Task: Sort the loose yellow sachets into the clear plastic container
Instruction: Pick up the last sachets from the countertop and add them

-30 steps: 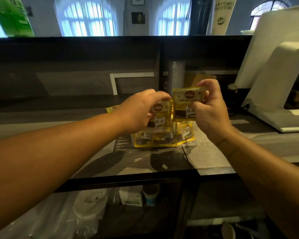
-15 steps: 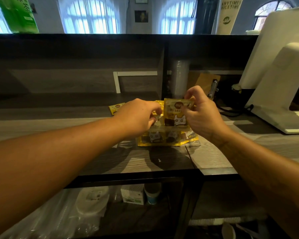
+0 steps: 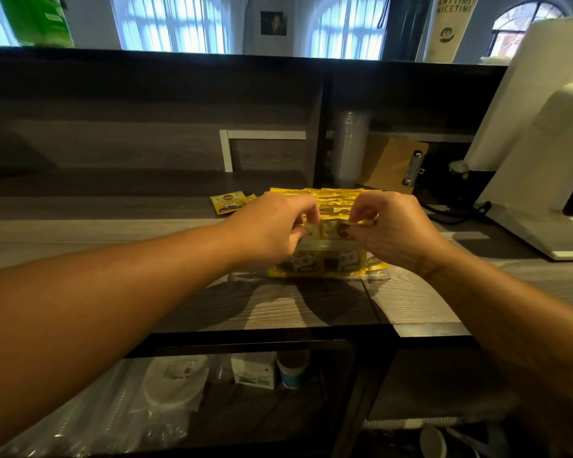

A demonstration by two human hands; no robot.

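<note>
A clear plastic container (image 3: 325,246) stands on the wooden counter, packed with upright yellow sachets (image 3: 331,200). My left hand (image 3: 272,226) and my right hand (image 3: 394,226) are at its near top edge. Each pinches the top of a yellow sachet (image 3: 328,228) at the front of the row, low in the container. Printed sachet faces show through the front wall. One loose yellow sachet (image 3: 229,201) lies flat on the counter, left of and behind the container.
A white machine (image 3: 536,143) stands at the right with black cables at its base. A stack of clear cups (image 3: 349,150) and a brown clipboard (image 3: 394,163) sit behind the container. The shelf below holds plastic lids, a small box and a paper cup (image 3: 291,368).
Both hands have come down from above the container to its top edge, lowering the held sachets into the front of the row.
</note>
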